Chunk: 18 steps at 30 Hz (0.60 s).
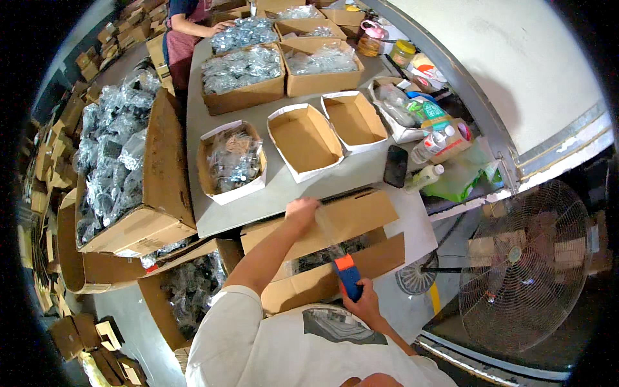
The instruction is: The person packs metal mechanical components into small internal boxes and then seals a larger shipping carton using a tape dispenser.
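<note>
An elongated cardboard box (371,263) lies in front of me, its flaps partly raised and dark plastic-wrapped items (316,259) showing in the gap. My left hand (302,209) is closed at the far flap, on the end of a clear packing tape strip (324,227). The strip runs from there across the opening to a blue tape dispenser (350,282) with an orange front. My right hand (365,302) grips this dispenser above the near flap. The left fingertips are small and partly hidden.
On the grey table (284,193) stand a white-edged tray of small bagged parts (232,158), two empty trays (306,142) and boxes of bagged items (242,71). A phone (395,166) and bottles lie right. A large box (164,174) stands left, a fan (516,258) right. Another person (187,32) works far left.
</note>
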Each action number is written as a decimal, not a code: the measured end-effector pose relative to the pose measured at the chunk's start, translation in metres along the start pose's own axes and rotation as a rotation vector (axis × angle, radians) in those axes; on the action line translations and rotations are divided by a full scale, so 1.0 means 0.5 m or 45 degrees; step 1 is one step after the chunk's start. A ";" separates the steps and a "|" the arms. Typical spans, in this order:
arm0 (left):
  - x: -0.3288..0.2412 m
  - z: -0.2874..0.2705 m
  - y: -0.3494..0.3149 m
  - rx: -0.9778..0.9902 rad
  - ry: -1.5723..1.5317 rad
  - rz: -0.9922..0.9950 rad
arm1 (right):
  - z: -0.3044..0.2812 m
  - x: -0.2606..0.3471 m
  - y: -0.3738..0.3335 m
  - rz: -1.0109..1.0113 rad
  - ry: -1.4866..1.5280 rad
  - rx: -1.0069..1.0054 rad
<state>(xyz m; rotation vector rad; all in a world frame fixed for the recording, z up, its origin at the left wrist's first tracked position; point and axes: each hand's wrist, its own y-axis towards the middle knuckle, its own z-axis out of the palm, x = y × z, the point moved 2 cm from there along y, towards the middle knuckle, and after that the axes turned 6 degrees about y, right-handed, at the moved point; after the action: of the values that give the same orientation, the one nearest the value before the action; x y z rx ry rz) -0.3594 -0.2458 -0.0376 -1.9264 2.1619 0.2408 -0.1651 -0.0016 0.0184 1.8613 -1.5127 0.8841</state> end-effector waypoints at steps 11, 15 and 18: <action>0.046 -0.006 0.007 -0.328 0.511 -0.050 | -0.010 0.019 0.004 0.111 0.063 0.083; -0.009 -0.038 -0.013 0.110 -0.071 0.223 | -0.009 0.013 0.013 0.093 0.127 0.025; -0.030 -0.058 -0.065 0.328 -0.467 0.065 | -0.011 0.026 0.016 0.014 0.049 0.034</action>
<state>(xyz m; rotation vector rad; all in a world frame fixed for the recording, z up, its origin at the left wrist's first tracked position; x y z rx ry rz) -0.3274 -0.2433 -0.0045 -1.5504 1.8974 0.2842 -0.1717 -0.0066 0.0325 1.8464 -1.4960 0.9439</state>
